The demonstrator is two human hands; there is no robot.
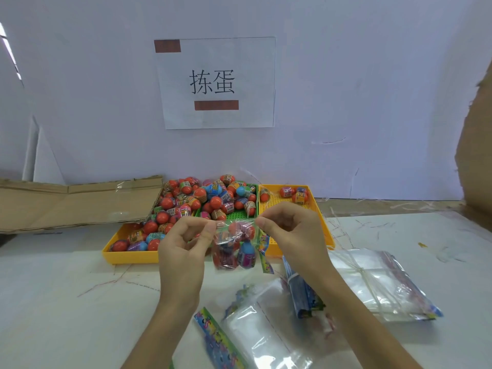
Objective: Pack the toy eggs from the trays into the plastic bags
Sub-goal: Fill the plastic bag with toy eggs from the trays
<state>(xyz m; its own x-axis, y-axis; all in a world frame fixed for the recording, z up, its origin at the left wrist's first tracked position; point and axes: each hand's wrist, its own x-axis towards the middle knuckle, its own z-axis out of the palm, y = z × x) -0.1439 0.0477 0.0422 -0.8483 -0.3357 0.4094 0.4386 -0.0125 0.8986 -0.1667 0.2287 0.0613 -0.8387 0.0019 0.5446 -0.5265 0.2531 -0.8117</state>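
1. Heaped high with red, blue and purple plastic toy eggs (186, 203): left yellow plastic tray (125, 255); only a few in right yellow tray (323, 222). Most packing left.
2. Lying flat nearby, unfilled: clear plastic bags (372, 283).
3. Hanging above the table edge, several eggs inside: small clear bag (235, 249), mouth pinched by left hand (183, 246) and right hand (290, 233), apparently sealing.

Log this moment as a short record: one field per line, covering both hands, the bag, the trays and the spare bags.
left hand: pinches the left top corner of the held bag
right hand: pinches the right top corner
held bag: clear plastic, raised above the table, several toy eggs inside
left yellow tray: heaped with toy eggs
green tray: between the yellow trays, eggs at its far end
right yellow tray: a few eggs at the far end
spare bags: tied bundle on the table, right of the arms
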